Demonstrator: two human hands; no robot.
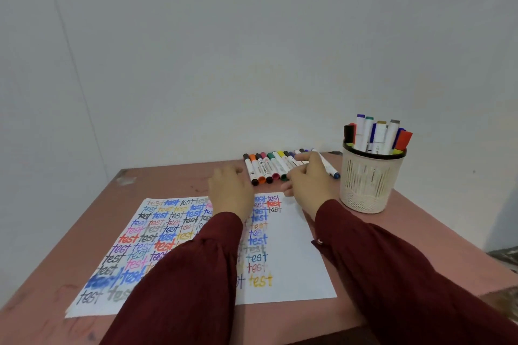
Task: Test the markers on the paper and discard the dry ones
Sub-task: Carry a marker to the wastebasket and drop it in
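Left hand (229, 190) hovers relaxed and empty above white paper (294, 260) covered in coloured "test" words. Right hand (307, 183) reaches onto row of white-barrelled, colour-capped markers (263, 168); its grip cannot be told.

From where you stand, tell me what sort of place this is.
Probably a home or classroom work corner: a worn pink table set against bare white walls, a paper filled with the word "test" in many colours, and a row of markers beside a mesh cup holding more.

Matt white paper (294, 260) beneath the left hand (231, 190), glossy plastic markers (266, 166) just beyond the right hand (308, 185), scuffed painted table (168, 179), soft cloth sleeves (196, 274).
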